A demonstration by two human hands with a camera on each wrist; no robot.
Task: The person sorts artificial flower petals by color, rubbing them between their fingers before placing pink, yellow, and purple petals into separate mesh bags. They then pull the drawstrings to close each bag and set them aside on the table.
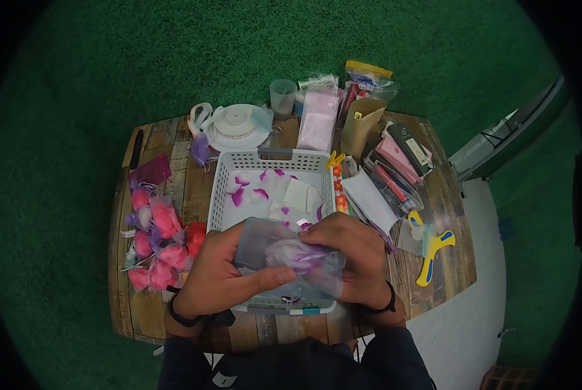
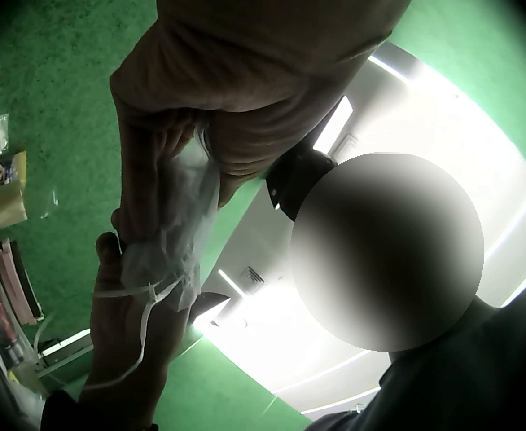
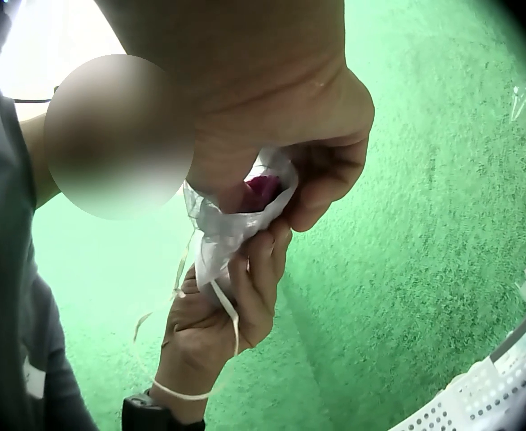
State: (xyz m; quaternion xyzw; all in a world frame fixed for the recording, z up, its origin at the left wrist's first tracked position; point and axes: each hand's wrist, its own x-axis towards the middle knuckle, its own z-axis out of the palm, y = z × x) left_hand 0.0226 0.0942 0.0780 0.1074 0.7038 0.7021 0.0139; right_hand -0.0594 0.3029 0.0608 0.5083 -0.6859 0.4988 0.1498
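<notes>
A sheer pale organza drawstring bag [image 1: 253, 246] is held between both hands above a white basket. White and purple petals [image 1: 297, 255] show through its fabric. My left hand [image 1: 223, 279] grips the bag's left side, its thumb lying across the front. On the other side, my right hand [image 1: 359, 253] holds the bag with curled fingers at its edge. In the right wrist view the bag's mouth gapes, with a magenta petal [image 3: 263, 193] inside and the right hand's fingers at the rim. A thin white ribbon [image 3: 225, 310] dangles from the bag.
Loose petals [image 1: 238, 196] and a white card lie in the basket [image 1: 218, 195]. Filled pink bags [image 1: 167, 218] are piled at left. Behind stand ribbon rolls [image 1: 236, 123], a plastic cup [image 1: 282, 99] and packets [image 1: 318, 120]. A yellow-blue tool [image 1: 436, 257] lies at right.
</notes>
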